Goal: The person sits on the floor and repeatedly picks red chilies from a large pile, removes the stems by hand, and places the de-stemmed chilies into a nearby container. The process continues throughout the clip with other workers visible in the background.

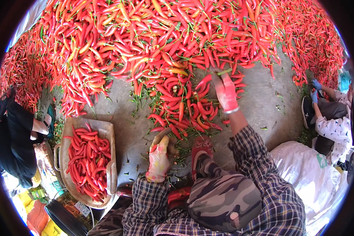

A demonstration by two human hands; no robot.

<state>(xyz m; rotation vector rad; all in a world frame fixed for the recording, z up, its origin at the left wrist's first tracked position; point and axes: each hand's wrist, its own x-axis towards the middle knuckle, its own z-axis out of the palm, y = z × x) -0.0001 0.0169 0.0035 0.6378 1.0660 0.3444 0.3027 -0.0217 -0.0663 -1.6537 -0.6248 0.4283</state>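
Note:
My right hand [226, 93], in a pink and white glove with darkened fingertips, reaches over the near edge of a large heap of red chili peppers [171, 38]. A green stem and a red chili pepper [204, 81] lie at its fingertips; whether both are gripped is not clear. My left hand [159, 159], in a stained white and yellow glove, is near the floor, just below a smaller pile of chilies [191, 115]. A bit of red shows at its fingers, but its grip is not clear. At the left stands a scoop-shaped tub [112, 138] holding stemless-looking red chilies [90, 159].
A person in dark trousers [20, 132] sits at the left. Another person with blue gloves [314, 96] sits at the right, near a full white sack [295, 165]. Loose green stems [138, 103] litter the concrete floor [253, 94]. A black round container [65, 219] stands lower left.

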